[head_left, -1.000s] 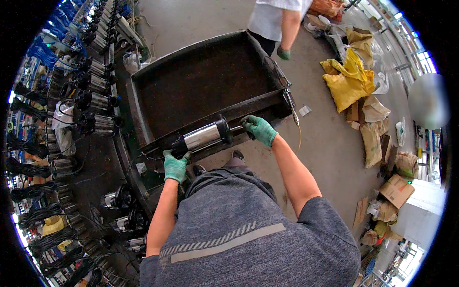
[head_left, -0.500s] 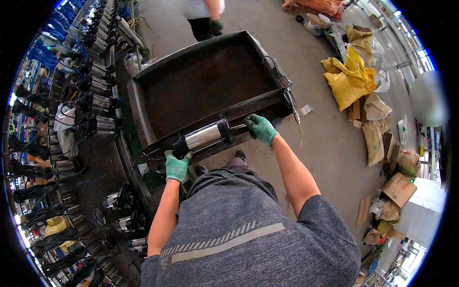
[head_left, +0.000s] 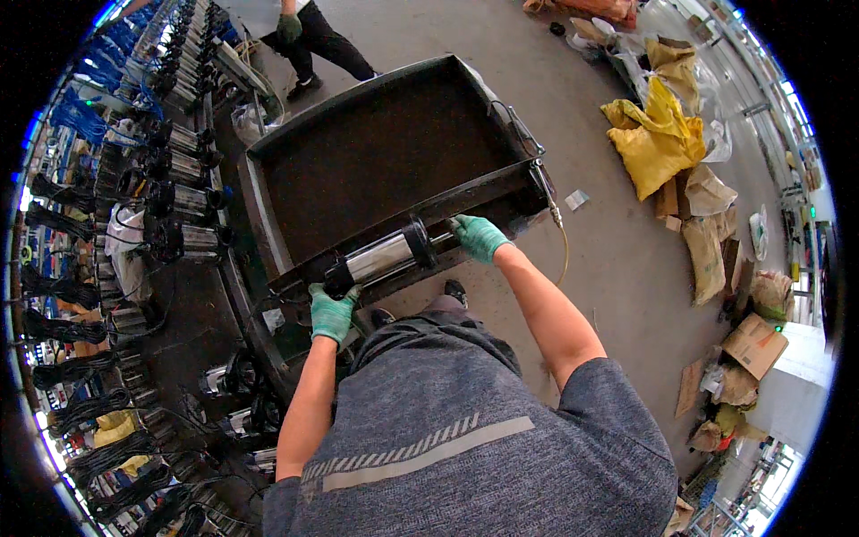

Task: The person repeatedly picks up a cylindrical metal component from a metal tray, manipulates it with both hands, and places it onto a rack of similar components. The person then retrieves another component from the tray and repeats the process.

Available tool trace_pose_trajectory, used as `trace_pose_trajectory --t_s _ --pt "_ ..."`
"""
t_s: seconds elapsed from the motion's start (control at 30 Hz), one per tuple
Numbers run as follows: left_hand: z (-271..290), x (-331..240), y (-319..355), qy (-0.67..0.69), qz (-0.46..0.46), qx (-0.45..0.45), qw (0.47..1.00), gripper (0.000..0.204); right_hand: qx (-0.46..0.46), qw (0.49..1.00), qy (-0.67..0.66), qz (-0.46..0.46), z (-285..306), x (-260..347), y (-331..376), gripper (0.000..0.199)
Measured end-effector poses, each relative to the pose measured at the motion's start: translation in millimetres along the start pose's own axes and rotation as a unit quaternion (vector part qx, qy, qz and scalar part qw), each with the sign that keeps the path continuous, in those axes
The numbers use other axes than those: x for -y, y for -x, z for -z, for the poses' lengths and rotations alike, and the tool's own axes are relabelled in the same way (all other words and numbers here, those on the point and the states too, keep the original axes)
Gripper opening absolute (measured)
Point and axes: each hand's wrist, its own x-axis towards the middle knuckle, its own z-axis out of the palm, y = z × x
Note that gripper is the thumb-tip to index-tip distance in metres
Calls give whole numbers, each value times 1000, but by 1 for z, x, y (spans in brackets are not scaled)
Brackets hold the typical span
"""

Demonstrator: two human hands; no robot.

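Observation:
I hold a shiny steel cylinder with black end caps (head_left: 380,258), a pump-like body, level across the near rim of a large dark metal cart tray (head_left: 385,157). My left hand (head_left: 333,311), in a green glove, grips its left black end. My right hand (head_left: 479,236), also green-gloved, grips the dark shaft at its right end. The cylinder lies along the tray's front edge, just above it.
A conveyor with several more steel cylinders and coiled black cables (head_left: 170,188) runs along the left. Another person (head_left: 313,36) in dark trousers and a green glove stands beyond the tray. Yellow and brown sacks (head_left: 658,143) and cardboard (head_left: 752,345) lie on the concrete floor at right.
The cylinder and both my hands have stayed at the tray's near rim. The other person has walked leftward behind the tray.

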Motion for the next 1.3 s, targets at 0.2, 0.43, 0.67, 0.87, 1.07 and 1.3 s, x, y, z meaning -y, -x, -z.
trace_pose_trajectory --t_s 0.2,0.43,0.67,0.87,1.07,1.3 --pt "12 -37 12 -4 29 18 999 76 31 900 -372 -226 7 21 6 28" --pt "10 -30 10 -4 59 19 998 69 199 790 -531 -234 64 32 23 33" --pt "7 -20 6 30 -1 31 999 74 108 857 -408 -296 46 46 9 43" --pt "6 -12 7 -19 17 14 1000 77 49 784 -556 -270 39 55 17 40" --pt "8 -8 7 4 15 13 1000 75 183 873 -329 -310 55 60 -2 47" --pt "10 -42 8 11 82 47 995 70 175 962 -72 -195 -3 -16 -19 35"
